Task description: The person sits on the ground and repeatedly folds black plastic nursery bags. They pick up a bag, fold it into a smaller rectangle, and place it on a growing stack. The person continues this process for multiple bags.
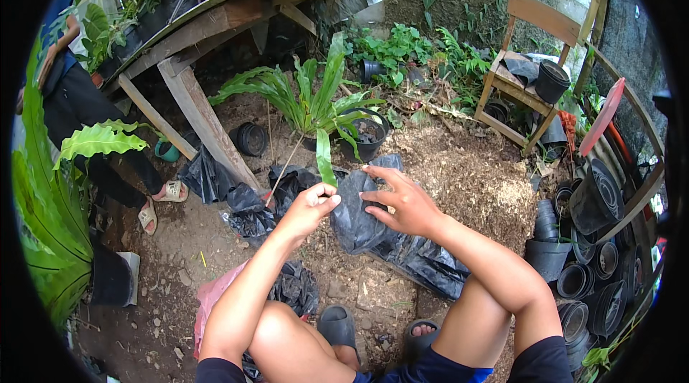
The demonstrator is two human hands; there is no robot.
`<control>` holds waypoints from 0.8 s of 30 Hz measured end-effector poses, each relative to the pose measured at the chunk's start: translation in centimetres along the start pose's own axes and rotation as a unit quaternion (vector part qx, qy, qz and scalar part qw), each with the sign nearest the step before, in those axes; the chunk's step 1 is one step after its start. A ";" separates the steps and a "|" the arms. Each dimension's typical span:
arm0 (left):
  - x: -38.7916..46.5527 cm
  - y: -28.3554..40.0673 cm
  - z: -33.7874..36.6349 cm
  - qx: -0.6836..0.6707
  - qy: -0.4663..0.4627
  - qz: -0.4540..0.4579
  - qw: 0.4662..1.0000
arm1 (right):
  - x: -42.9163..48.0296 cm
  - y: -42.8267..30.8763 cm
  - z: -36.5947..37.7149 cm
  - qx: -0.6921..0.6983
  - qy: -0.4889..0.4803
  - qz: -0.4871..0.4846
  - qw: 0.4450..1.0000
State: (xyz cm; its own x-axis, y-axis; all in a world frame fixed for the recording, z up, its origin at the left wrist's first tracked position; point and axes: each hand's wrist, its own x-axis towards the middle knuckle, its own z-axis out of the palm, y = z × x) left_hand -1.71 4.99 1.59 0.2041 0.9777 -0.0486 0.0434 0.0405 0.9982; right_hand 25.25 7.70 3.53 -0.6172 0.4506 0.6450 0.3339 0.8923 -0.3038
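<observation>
Between the thumb and fingers of my left hand [311, 210] is the tip of a long green fern leaf [324, 160]. The leaf belongs to a bird's-nest-type fern [307, 95] standing ahead of me. My right hand [401, 203] has its fingers spread over a black plastic bag [358, 221]; whether the fingertips touch it, I cannot tell. A black plastic pot [371, 138] with soil in it stands just right of the fern. More black plastic sheeting [425, 262] lies on the ground below my right hand.
A wooden table [196, 108] with a corrugated top stands at upper left, near a person [81, 98] in dark trousers. At upper right is a wooden chair [511, 82] bearing a black pot. Stacked black pots [576, 281] line the right side. A large potted fern [48, 232] is at left.
</observation>
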 end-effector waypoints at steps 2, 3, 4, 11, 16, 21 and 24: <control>-0.1 0.0 0.0 0.002 -0.004 0.000 1.000 | 0.0 0.0 0.0 0.002 -0.002 0.006 1.000; -0.1 0.0 -0.1 0.005 -0.006 0.000 1.000 | 0.0 0.0 0.1 0.002 -0.003 0.010 1.000; -0.1 0.0 -0.2 0.008 -0.009 0.000 1.000 | -0.1 0.0 0.1 0.004 -0.002 0.011 1.000; 0.1 -0.2 -0.1 0.002 0.017 0.010 1.000 | -0.1 0.4 0.0 0.009 0.003 -0.002 1.000; 0.2 -0.3 -0.7 0.027 0.055 -0.010 0.998 | 0.0 0.2 -0.2 0.033 0.015 0.000 0.999; 0.6 -1.0 -1.4 0.052 0.094 -0.036 0.994 | 0.1 -0.3 -0.5 0.073 0.046 0.004 0.996; 0.8 -1.2 -1.4 0.055 0.131 -0.051 0.989 | 0.2 -0.6 -0.4 0.107 0.078 0.035 0.991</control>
State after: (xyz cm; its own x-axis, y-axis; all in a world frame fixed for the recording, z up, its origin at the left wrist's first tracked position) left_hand -2.91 6.05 0.36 -0.0656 0.9902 -0.1233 0.1605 0.1325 0.9781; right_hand 25.24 7.24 4.07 -0.4738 0.5168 0.7130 0.2038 0.8521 -0.4821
